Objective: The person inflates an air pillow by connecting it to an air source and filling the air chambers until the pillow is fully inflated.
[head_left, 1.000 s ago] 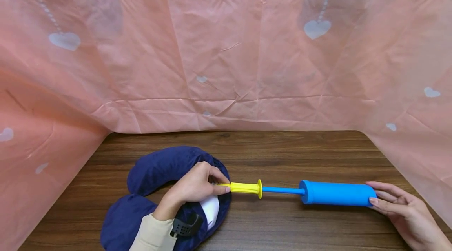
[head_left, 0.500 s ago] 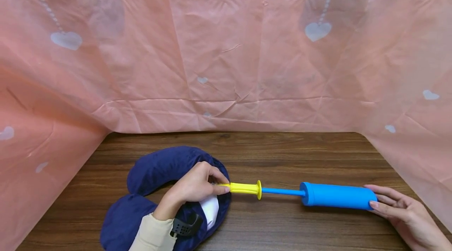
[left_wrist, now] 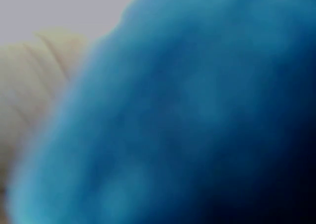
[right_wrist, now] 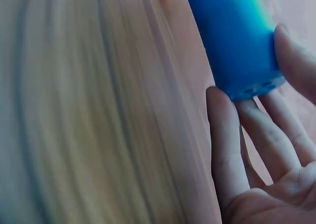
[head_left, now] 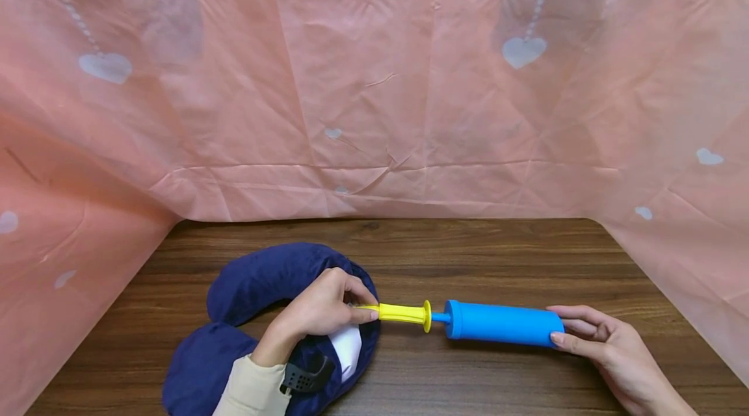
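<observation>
A hand air pump [head_left: 503, 324] lies level across the table's middle, with a blue barrel, a thin blue rod and a yellow nozzle end [head_left: 404, 313]. My left hand [head_left: 328, 302] pinches the narrow yellow tip over a navy U-shaped neck pillow [head_left: 263, 273]. White material [head_left: 349, 348] shows in the pillow's opening under that hand; the tip's far end is hidden by the fingers. At the barrel's right end, my right hand [head_left: 608, 344] grips with thumb and fingers. Blurred blue cloth [left_wrist: 173, 110] fills most of the left wrist view. In the right wrist view, fingertips touch the barrel's end [right_wrist: 242, 46].
A dark wooden table [head_left: 468, 253] is enclosed at the back and sides by a pink curtain [head_left: 374, 78] with white hearts. My left wrist wears a black strap device [head_left: 307, 374] against the pillow.
My right hand has moved left with the blue barrel, so much less of the thin rod shows. The left hand, yellow end and pillow stay almost where they were.
</observation>
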A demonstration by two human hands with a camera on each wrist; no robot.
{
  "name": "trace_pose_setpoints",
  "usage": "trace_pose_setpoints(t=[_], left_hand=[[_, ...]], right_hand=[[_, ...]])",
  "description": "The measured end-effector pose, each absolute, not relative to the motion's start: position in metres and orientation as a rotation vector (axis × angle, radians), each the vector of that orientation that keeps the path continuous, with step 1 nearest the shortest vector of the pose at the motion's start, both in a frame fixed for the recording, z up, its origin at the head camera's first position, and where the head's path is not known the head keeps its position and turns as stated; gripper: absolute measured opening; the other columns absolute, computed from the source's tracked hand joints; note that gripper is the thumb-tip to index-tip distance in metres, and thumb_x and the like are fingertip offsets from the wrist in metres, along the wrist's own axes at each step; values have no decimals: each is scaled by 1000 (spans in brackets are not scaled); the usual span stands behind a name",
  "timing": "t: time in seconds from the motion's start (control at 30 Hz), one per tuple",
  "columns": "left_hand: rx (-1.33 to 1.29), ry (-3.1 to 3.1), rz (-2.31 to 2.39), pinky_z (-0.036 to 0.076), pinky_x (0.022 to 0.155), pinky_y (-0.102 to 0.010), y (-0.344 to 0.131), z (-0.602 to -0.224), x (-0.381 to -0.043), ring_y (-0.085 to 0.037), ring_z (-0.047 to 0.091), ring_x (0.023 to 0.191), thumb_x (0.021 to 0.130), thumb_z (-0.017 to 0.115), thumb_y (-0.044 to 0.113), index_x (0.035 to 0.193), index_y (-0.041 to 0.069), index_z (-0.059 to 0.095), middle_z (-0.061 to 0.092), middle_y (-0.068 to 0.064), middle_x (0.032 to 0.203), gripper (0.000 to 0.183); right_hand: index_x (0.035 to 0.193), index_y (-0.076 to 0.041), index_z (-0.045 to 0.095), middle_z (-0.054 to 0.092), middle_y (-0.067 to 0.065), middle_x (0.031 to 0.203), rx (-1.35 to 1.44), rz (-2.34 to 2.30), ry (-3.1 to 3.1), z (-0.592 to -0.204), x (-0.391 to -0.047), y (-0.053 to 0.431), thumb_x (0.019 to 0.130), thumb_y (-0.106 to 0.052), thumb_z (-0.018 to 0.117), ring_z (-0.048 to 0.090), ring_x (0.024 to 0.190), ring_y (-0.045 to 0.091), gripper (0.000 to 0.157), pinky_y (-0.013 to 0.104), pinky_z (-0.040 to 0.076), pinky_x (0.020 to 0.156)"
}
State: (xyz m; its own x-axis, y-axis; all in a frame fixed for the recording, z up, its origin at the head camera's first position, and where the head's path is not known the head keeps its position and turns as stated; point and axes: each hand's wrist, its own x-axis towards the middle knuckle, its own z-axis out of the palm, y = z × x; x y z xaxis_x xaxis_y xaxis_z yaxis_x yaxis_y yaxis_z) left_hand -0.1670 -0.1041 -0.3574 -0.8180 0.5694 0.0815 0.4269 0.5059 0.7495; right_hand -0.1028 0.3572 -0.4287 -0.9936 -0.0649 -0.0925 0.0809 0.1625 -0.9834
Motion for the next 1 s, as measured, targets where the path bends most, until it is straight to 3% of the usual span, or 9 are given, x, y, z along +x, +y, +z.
trace_pose_setpoints(t=[0.2, 0.53, 0.8, 1.0], left_hand=[[887, 2591, 1199, 50, 70, -21, -102, -359, -166, -1, 62, 78, 90, 86, 12, 90, 17, 87, 80, 6, 90, 5], [878, 2607, 1183, 49, 71, -20, -101, -359, -165, -1, 61, 80, 90, 87, 16, 93, 13, 87, 80, 6, 92, 4], [859, 2614, 1165, 49, 72, -22, -100, -359, -164, -2, 62, 82, 92, 86, 18, 94, 15, 88, 81, 7, 94, 4], [868, 2609, 1168, 49, 72, -21, -103, -358, -165, -1, 62, 82, 92, 86, 20, 95, 16, 88, 81, 6, 95, 5]], right_hand=[[135, -15, 73, 81, -13, 116, 37, -1866, 2376, -428, -103, 336, 102, -6, 72, 75, 102, 9, 35, 26, 57, 83], [138, -12, 72, 80, -15, 117, 58, -1864, 2354, -429, -104, 336, 103, -7, 72, 74, 105, 7, 36, 24, 57, 85], [137, -18, 74, 81, -14, 119, -10, -1977, 2297, -432, -105, 376, 104, 1, 65, 74, 105, 5, 39, 22, 58, 83], [142, -17, 71, 78, -19, 124, -48, -2024, 2305, -439, -102, 424, 106, 6, 59, 70, 110, -5, 45, 17, 56, 84]])
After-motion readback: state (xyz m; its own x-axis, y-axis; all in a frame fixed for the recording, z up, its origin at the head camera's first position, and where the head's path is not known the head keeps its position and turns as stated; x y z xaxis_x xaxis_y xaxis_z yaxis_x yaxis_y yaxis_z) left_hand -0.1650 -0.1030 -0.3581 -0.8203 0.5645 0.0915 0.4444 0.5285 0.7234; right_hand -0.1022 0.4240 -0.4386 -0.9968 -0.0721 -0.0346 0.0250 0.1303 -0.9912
